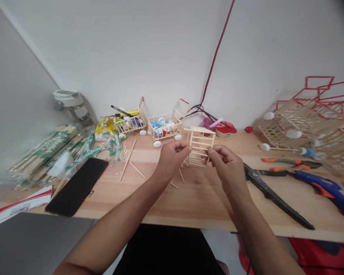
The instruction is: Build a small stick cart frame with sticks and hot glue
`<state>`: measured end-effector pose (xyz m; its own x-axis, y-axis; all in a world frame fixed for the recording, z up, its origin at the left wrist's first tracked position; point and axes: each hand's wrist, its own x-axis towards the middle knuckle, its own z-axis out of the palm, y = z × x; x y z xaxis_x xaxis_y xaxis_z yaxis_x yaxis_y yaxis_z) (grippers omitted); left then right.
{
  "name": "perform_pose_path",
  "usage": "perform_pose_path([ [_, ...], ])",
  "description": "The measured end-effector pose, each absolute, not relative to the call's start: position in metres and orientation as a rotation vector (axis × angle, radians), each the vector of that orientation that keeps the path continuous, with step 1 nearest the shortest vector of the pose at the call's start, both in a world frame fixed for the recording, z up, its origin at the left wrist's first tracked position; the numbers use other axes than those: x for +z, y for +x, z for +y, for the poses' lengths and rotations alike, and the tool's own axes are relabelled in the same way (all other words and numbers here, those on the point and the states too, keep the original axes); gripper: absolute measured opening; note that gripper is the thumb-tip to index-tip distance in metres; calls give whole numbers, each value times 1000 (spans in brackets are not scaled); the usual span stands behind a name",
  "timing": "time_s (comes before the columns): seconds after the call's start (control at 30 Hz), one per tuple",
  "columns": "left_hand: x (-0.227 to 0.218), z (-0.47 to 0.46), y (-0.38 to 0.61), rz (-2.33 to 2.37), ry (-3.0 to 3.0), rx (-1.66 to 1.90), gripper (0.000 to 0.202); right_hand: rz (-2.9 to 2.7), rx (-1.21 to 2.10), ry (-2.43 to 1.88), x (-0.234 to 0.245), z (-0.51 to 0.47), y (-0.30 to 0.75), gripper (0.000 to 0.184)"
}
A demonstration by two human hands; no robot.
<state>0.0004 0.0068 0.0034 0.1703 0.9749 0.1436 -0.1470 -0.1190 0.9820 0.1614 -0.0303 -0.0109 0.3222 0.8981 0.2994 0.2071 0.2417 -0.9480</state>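
Note:
A small frame of thin wooden sticks (202,142), joined like a slatted basket, is held just above the table between my two hands. My left hand (174,157) pinches its left side with thumb and fingertips. On the opposite side, the thumb and fingers of my right hand (227,166) grip the right edge. Loose cut sticks (137,170) lie on the wood to the left, and a few more lie beneath my left hand. Behind stand two miniature stick carts: one (165,126) filled with coloured bottle caps, the other (130,121) with a pen and a yellow-handled tool lying across it.
Large shears (278,196), orange-handled pliers (292,163) and a blue glue gun (323,187) lie at right, before stacked stick carts (309,118). At left are a black phone (77,187), packaged chopsticks (48,151) and a lidded jar (74,107). A cable (218,49) hangs down the wall.

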Motion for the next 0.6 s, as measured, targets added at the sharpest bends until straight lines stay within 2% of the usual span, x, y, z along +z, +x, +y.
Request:
perform_pose_path([
  [0.6,5,7,-1,965,1213,1245,17,-1266,749,-1273,-6,-31,171,30],
])
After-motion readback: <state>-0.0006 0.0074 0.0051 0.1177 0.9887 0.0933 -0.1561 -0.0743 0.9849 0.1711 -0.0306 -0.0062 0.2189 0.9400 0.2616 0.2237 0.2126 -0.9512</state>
